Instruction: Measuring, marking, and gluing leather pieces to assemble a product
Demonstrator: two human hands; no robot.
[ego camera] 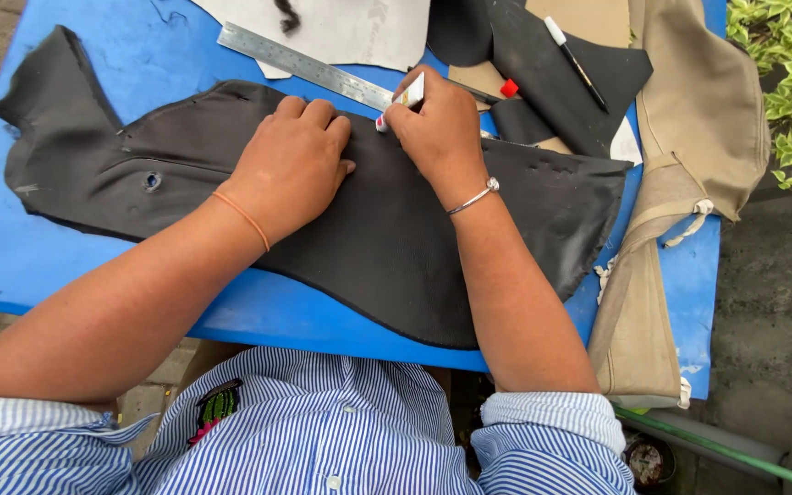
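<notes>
Right hand (440,128) fingers pinch marker (403,101) on black sheet (387,238)

Soft even daylight, faint shadows under the forearms, sharp focus throughout, slight wide-angle stretch at edges

I am pressing my left hand (291,165), banded with a thin orange wrist cord (242,218), onto the black fabric piece (387,247) that is lying over the bright blue table (167,46), while my right hand (437,128), wearing a silver bangle (472,199), is gripping a white marker (405,99) with a red tip. My shirt (323,431) is showing fine blue-and-white stripes, and a steel-grey ruler (304,66), tan cloth (698,101) and a red cap (509,88) are lying nearby.
</notes>
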